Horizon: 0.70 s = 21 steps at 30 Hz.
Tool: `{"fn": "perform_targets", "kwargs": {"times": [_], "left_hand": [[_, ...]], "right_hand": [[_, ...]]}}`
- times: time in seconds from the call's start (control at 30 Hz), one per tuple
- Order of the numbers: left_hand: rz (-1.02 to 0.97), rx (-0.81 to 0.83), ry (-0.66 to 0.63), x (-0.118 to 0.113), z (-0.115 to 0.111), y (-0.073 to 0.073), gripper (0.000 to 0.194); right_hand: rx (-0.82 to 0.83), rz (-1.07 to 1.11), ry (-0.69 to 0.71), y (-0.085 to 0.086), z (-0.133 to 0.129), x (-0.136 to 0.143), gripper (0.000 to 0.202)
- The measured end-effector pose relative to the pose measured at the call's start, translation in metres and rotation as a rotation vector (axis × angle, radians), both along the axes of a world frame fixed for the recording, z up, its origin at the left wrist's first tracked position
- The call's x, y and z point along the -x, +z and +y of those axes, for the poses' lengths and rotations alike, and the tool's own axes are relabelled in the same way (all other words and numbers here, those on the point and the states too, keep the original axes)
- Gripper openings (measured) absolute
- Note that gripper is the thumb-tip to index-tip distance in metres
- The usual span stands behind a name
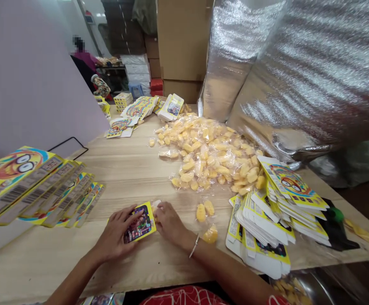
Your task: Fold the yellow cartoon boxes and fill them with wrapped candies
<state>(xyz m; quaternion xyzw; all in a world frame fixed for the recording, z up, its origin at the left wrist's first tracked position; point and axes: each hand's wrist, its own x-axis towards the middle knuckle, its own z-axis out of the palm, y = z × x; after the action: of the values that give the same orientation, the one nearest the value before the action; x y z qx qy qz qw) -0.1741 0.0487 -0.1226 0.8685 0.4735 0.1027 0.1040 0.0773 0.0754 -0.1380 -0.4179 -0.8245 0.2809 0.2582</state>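
Note:
A small yellow-edged printed box with a dark picture on its face lies on the wooden table in front of me. My left hand grips it from the left, fingers over its face. At the box's right end, my right hand is closed in a pinch. Something pale shows by these fingertips, but I cannot make out whether it is a flap or a packet. Just right of that hand lie a few clear-wrapped yellow pieces, one of them close beside my wrist.
A large heap of wrapped yellow pieces covers the table's middle back. Flat cartons are piled at right, near a black tape dispenser. Filled-out boxes stand stacked at left. Silver foil sheeting rises behind; a person sits far back.

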Motion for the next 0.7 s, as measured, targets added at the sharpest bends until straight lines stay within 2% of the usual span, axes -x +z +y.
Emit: {"fn": "perform_targets", "kwargs": {"times": [0.1, 0.2, 0.3, 0.43, 0.5, 0.57, 0.6, 0.7], "left_hand": [[0.002, 0.011, -0.002, 0.000, 0.000, -0.001, 0.078], [0.003, 0.009, 0.003, 0.000, 0.000, -0.001, 0.078], [0.002, 0.011, 0.008, 0.000, 0.001, 0.001, 0.079], [-0.025, 0.019, 0.024, -0.003, 0.000, 0.002, 0.076], [-0.052, 0.044, 0.108, -0.010, -0.005, 0.003, 0.073], [-0.143, 0.123, 0.260, -0.021, -0.011, 0.006, 0.073], [-0.239, 0.203, 0.340, -0.028, -0.015, 0.008, 0.071], [-0.711, 0.572, 0.519, -0.051, -0.025, 0.019, 0.064]], "right_hand": [[0.009, -0.022, 0.089, 0.004, -0.002, -0.010, 0.024], [0.149, 0.036, 0.076, 0.005, 0.006, -0.008, 0.043], [0.347, 0.162, 0.062, 0.005, 0.015, 0.007, 0.047], [0.704, 0.435, 0.288, 0.008, 0.015, 0.023, 0.042], [0.770, 0.565, 0.283, 0.008, 0.014, 0.023, 0.046], [0.762, 0.581, 0.216, 0.011, 0.014, 0.020, 0.040], [0.763, 0.551, 0.215, 0.014, 0.015, 0.016, 0.033], [0.754, 0.431, 0.385, 0.032, 0.018, 0.000, 0.023]]}}
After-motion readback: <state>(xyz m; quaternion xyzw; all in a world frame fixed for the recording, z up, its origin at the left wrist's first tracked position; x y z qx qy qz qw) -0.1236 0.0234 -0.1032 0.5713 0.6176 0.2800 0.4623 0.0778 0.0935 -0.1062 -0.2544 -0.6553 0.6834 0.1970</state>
